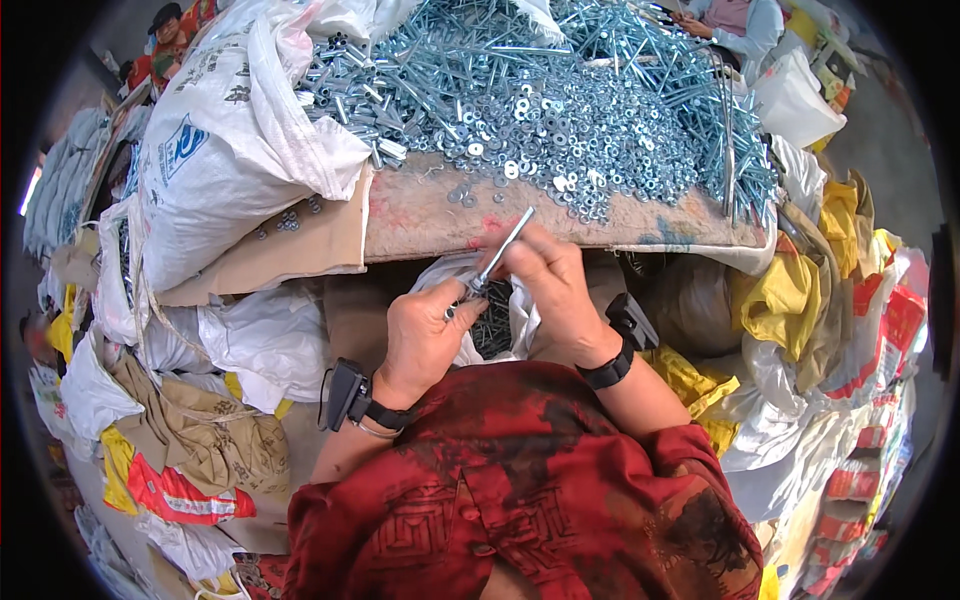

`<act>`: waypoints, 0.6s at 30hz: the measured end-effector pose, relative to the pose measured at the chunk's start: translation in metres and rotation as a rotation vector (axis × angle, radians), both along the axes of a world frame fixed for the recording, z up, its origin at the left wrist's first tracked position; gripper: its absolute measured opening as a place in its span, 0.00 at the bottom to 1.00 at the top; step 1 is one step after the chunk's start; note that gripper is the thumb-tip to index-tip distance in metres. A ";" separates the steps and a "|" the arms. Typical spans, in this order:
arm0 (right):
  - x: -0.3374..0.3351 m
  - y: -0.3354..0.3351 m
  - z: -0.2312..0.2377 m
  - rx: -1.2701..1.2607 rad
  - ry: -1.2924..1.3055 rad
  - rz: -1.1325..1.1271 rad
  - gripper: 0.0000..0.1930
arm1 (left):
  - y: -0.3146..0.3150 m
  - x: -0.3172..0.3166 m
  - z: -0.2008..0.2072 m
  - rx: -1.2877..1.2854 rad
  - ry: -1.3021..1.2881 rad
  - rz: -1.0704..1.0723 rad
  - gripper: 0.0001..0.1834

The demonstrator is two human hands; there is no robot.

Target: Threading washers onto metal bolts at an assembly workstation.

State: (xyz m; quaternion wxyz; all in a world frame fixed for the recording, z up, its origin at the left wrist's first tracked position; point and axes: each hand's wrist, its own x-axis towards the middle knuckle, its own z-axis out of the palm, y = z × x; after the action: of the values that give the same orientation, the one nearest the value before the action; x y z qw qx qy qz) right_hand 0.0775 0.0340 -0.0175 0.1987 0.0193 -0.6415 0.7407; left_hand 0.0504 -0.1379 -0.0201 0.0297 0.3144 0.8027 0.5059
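Metal bolt [509,241] is located in front of the person's chest, between the two hands, standing at a slant with its upper end leaning to the right. Left hand [422,328] pinches the lower part of the bolt between thumb and fingers. Right hand [550,285] is at the bolt's shaft with fingers curled; these are partly blurred, and whether they pinch the shaft cannot be told. Directly below the hands, an open white bag [525,318] contains long metal fasteners [493,328]. Beyond the hands is a worktop [425,212] with a stained covering, bearing a heap of washers [600,150], short metal sleeves [345,85] and thin bolts [480,30]. A large white sack [215,165] rests at the left, beside the worktop, above a cardboard sheet [330,235] on which several loose washers [290,219] lie. Each wrist carries a black strapped device.
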 end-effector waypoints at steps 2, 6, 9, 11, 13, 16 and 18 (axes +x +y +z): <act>0.007 0.013 0.014 0.416 -0.062 -0.063 0.21 | 0.001 0.007 0.003 -0.156 0.217 0.044 0.11; 0.013 0.017 0.013 0.806 -0.119 -0.117 0.23 | 0.008 0.013 0.020 -0.303 0.491 0.099 0.10; 0.020 0.018 0.015 0.768 -0.051 -0.057 0.19 | 0.014 0.016 0.031 -0.225 0.562 0.064 0.09; 0.029 0.026 0.030 0.602 0.064 0.179 0.16 | 0.004 0.006 0.026 -0.071 0.369 -0.092 0.06; 0.041 0.035 0.029 0.570 0.048 0.265 0.15 | -0.002 -0.003 0.032 0.021 0.086 -0.276 0.05; 0.039 0.039 0.028 0.559 0.012 0.508 0.16 | -0.008 -0.012 0.018 0.110 -0.331 -0.425 0.04; 0.028 0.041 0.018 0.749 -0.007 0.490 0.16 | -0.012 -0.019 0.003 0.129 -0.329 -0.312 0.05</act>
State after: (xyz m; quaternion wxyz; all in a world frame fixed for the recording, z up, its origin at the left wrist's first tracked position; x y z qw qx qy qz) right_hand 0.1052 0.0754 0.0003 -0.0054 0.2385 -0.8427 0.4826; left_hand 0.0315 -0.1497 -0.0167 0.2178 0.3491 0.6949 0.5898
